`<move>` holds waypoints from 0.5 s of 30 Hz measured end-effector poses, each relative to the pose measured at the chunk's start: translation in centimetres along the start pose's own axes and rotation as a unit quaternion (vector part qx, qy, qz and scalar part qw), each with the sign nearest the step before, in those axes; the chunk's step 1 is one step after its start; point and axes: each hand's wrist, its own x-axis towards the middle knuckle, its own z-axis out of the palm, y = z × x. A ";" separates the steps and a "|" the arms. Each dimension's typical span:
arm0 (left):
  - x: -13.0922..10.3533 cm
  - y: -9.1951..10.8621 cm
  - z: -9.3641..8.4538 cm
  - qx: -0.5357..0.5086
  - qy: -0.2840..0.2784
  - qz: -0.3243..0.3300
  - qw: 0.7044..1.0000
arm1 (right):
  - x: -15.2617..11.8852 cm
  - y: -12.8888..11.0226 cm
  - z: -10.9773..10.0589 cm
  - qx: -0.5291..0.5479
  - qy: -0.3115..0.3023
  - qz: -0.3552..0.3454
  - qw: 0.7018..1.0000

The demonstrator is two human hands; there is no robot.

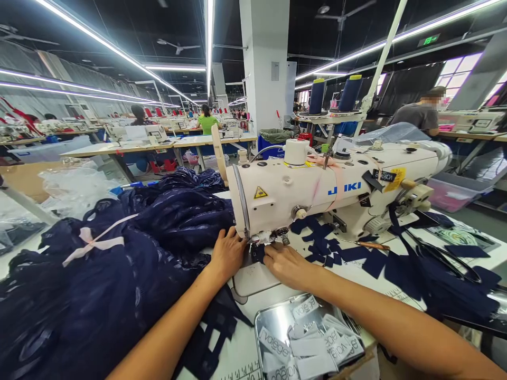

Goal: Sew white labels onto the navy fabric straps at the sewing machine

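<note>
A white sewing machine (293, 184) stands in front of me. At its needle end lies a small piece of navy fabric (258, 254), partly hidden by the machine head and my fingers. My left hand (228, 255) is on the left side of the needle area, its fingers bent and closed on the navy fabric. From the other side, my right hand (288, 265) pinches the navy fabric's edge, fingertips close to the presser foot. A large heap of navy garments (99, 279), one bundle tied with a pale strip (93, 243), spreads left of the machine.
A metal tray (257, 322) of printed labels (311, 338) sits at the table's front. Navy scraps (322, 243), a wooden-handled tool (368, 245) and black scissors (447, 256) lie on the right. Two thread cones (317, 97) stand behind. Other people (415, 113) sit farther off.
</note>
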 end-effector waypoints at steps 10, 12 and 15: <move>0.0 0.0 -0.1 0.012 -0.023 -0.015 1.000 | -0.1 2.9 1.1 0.026 0.018 0.010 0.999; -0.3 0.3 -0.5 0.016 -0.032 -0.019 0.999 | -0.3 4.1 1.3 0.022 0.025 0.009 0.999; -1.6 1.5 -2.3 0.020 -0.052 -0.002 0.998 | -0.6 5.1 1.4 0.024 0.040 0.003 0.999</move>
